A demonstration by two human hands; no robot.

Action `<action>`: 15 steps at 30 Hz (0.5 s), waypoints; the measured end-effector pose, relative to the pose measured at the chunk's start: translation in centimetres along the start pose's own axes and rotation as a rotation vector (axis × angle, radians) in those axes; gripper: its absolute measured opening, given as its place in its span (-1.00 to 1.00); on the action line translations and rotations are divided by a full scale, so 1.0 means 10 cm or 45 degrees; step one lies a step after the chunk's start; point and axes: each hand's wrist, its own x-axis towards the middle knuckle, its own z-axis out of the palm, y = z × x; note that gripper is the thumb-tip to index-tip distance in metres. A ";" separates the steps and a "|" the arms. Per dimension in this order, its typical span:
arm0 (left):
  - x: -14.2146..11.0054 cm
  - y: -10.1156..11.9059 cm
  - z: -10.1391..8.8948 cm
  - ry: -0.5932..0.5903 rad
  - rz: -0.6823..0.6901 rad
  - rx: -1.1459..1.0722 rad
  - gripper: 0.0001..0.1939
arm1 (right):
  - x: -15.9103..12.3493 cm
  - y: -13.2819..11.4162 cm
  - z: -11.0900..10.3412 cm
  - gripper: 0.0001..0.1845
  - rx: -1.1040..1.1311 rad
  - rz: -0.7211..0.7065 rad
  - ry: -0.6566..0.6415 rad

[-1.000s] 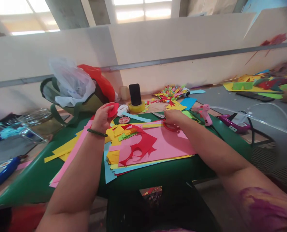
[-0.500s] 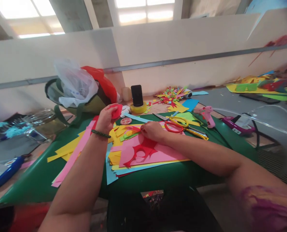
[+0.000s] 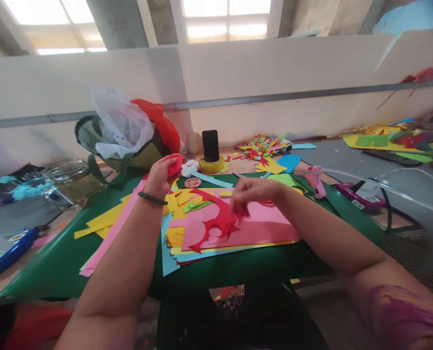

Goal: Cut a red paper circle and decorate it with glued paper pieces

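My left hand [image 3: 158,176] is closed on a piece of red paper [image 3: 175,165], held up at the left of the paper stack. My right hand [image 3: 247,194] hovers over the pink sheet [image 3: 263,228], its fingers bent downward and smeared by motion. Just left of those fingers, a red paper offcut [image 3: 219,223] with curved, jagged edges lies on the pink sheet. Small green strips [image 3: 198,206] and yellow scraps [image 3: 174,237] are beside it. Scissors lie mostly hidden behind my right hand, with only part of a red handle [image 3: 267,203] showing.
A pink glue gun [image 3: 314,181] stands at the right of the green tabletop cover [image 3: 252,265]. Behind are a phone [image 3: 210,145] on a yellow tape roll [image 3: 212,164] and a spiky paper piece [image 3: 263,146]. A bag [image 3: 138,159] stands back left.
My right hand has lifted off the red offcut and moved right, now covering most of the scissors. The offcut lies more exposed. My left hand still holds its red paper in nearly the same place.
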 end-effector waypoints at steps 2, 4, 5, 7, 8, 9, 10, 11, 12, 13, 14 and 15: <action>0.00 -0.01 0.01 -0.017 -0.008 0.004 -0.84 | 0.01 -0.03 0.09 -0.35 -0.186 0.064 -0.280; 0.00 -0.02 0.01 -0.031 -0.014 0.008 -0.85 | 0.05 -0.01 0.19 -0.24 -0.512 0.084 -0.127; -0.01 -0.02 0.02 -0.034 -0.019 0.013 -0.86 | 0.07 0.02 0.24 -0.15 -0.690 0.109 -0.016; -0.01 -0.02 0.02 -0.036 -0.025 0.027 -0.87 | 0.09 0.06 0.32 0.08 -0.977 0.191 0.041; -0.01 -0.03 0.02 -0.036 -0.025 0.036 -0.88 | 0.10 0.07 0.35 0.15 -1.064 0.225 0.009; -0.01 -0.03 0.02 -0.037 -0.023 0.044 -0.88 | 0.10 0.07 0.37 0.13 -1.118 0.246 -0.018; -0.01 -0.03 0.02 -0.039 -0.020 0.050 -0.87 | 0.09 0.06 0.38 0.02 -1.153 0.254 -0.030; -0.01 -0.03 0.02 -0.039 -0.018 0.054 -0.87 | 0.09 0.05 0.39 -0.17 -1.183 0.259 -0.024; -0.02 -0.04 0.02 -0.038 -0.017 0.058 -0.86 | 0.08 0.02 0.39 -0.40 -1.207 0.263 -0.011; -0.02 -0.04 0.02 -0.035 -0.018 0.061 -0.86 | 0.07 0.00 0.38 -0.58 -1.219 0.261 -0.006; -0.02 -0.04 0.02 -0.033 -0.020 0.065 -0.86 | 0.06 -0.03 0.38 -0.67 -1.215 0.246 -0.008; -0.02 -0.04 0.02 -0.033 -0.022 0.066 -0.86 | 0.05 -0.05 0.38 -0.69 -1.198 0.217 -0.012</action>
